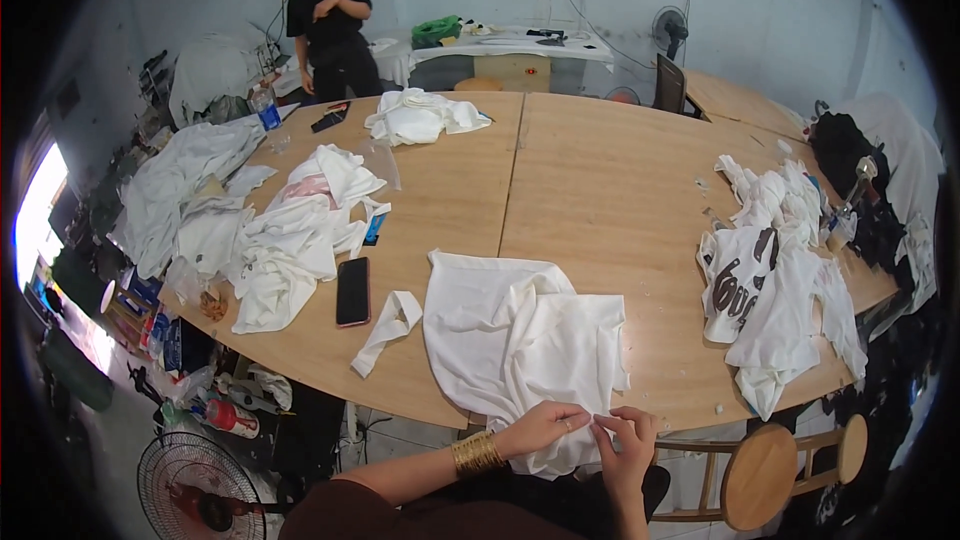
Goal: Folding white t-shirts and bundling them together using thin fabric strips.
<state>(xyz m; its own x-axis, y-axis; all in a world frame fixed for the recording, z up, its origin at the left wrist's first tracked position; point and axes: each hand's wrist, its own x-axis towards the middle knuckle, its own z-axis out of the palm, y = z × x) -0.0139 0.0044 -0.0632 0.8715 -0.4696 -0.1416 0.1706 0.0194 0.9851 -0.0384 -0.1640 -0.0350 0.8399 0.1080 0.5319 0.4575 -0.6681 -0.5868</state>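
White cloth (480,305) in fingers (568,422); pale strip (383,346) between it and phone (353,292).

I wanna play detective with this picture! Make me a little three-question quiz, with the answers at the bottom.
1. Where does the person wear the wide gold bracelet? A) On the right, B) on the left, C) on both sides.
2. True or false: the flat black phone with a reddish edge lies to the right of the narrow white fabric strip.
3. What do the left hand and right hand both hold?

Key: 1. B. 2. False, it lies to the left. 3. The large white cloth.
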